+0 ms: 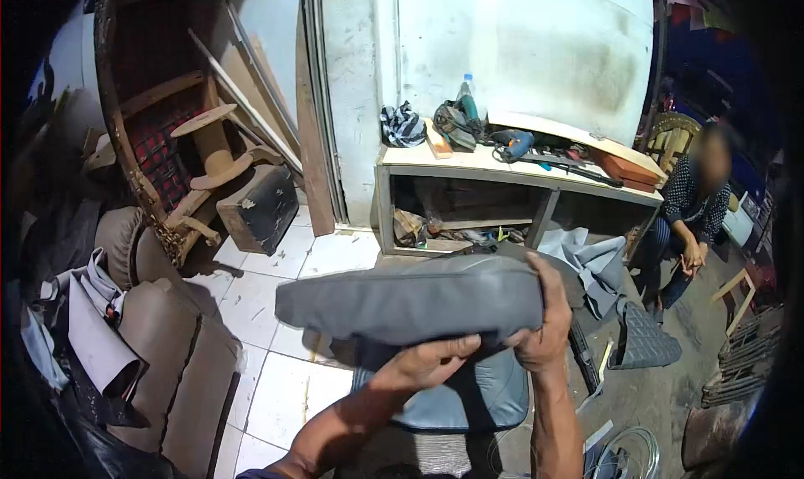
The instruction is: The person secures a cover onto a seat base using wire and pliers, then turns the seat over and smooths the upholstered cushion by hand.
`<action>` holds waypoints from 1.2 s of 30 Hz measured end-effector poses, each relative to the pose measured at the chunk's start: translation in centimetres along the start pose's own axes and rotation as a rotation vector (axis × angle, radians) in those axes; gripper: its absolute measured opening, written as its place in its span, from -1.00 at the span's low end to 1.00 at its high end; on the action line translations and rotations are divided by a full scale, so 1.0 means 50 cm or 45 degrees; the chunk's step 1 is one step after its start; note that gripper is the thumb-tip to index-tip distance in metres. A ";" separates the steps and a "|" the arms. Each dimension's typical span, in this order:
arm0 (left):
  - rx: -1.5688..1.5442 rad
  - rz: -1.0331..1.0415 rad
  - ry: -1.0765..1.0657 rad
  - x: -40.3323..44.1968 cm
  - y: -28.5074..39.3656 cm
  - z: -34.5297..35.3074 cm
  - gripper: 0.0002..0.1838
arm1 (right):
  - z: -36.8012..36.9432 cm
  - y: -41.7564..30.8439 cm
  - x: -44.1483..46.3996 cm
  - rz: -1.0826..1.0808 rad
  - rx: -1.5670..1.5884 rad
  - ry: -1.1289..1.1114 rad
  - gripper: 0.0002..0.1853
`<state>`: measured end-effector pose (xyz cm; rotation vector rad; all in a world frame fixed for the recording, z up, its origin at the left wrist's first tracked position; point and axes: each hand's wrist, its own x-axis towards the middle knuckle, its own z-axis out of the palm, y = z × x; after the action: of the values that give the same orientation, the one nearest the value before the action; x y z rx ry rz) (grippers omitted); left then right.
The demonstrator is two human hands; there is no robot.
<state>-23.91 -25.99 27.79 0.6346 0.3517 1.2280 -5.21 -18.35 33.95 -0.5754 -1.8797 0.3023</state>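
Head cam: grey cushion [410, 303] is held above the blue seat [481, 395], right hand [546, 320] clamped round its end. Left hand [431, 363] is at the lower edge, can't tell its grip. Cover [352, 307] looks mostly on; can't see underneath.

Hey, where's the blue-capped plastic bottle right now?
In the head view, the plastic bottle stands on the white-topped bench, just right of upper centre, between the black-and-white cloth on its left and the blue power tool on its right.
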 end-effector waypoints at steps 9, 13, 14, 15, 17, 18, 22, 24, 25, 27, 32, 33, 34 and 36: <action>-0.036 0.423 -0.046 0.079 -0.075 0.062 -0.32 | -0.074 0.074 -0.143 0.290 -0.206 0.499 0.18; 0.060 0.359 -0.039 0.136 -0.136 0.101 -0.63 | -0.148 0.054 -0.183 0.504 -0.043 0.453 0.10; 0.154 0.292 -0.153 0.162 -0.172 0.048 -0.62 | -0.169 0.033 -0.179 0.503 -0.068 0.470 0.10; 0.151 0.283 -0.179 0.189 -0.205 0.025 -0.62 | -0.194 0.007 -0.164 0.407 -0.103 0.536 0.07; 0.266 0.199 -0.133 0.216 -0.261 0.025 -0.69 | -0.248 -0.050 -0.124 0.327 -0.150 0.612 0.05; 0.307 0.158 -0.120 0.220 -0.278 0.038 -0.71 | -0.279 -0.078 -0.086 0.230 -0.331 0.398 0.01; 2.015 1.188 -0.256 0.219 -0.313 0.041 -0.78 | -0.262 -0.104 0.038 0.460 -1.103 -0.646 -0.04; 1.732 -0.110 -0.031 0.179 -0.201 0.101 -0.73 | -0.249 -0.084 0.037 0.322 -1.153 -0.547 -0.03; 1.921 0.059 -0.219 0.137 -0.130 0.147 -0.73 | -0.249 -0.074 0.038 0.168 -1.199 -0.458 -0.01; 2.071 0.509 -0.353 0.080 0.002 0.218 -0.54 | -0.253 -0.065 0.043 0.150 -1.212 -0.463 -0.02; 2.867 1.341 -0.619 0.230 0.197 0.239 -0.21 | -0.263 -0.051 0.063 0.238 -1.155 -0.600 -0.08; 2.856 1.326 -0.628 0.243 0.203 0.230 -0.21 | -0.267 -0.042 0.069 0.254 -1.154 -0.609 -0.08; 3.001 1.057 -0.632 0.253 0.211 0.222 -0.16 | -0.269 -0.031 0.076 0.205 -1.156 -0.630 -0.12; 3.181 0.735 -0.569 0.268 0.213 0.201 -0.13 | -0.265 -0.019 0.069 0.201 -1.135 -0.666 -0.16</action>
<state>-22.03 -13.85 43.35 3.1787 1.3232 0.4012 5.84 -18.20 42.10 -1.3418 -2.4517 -0.3574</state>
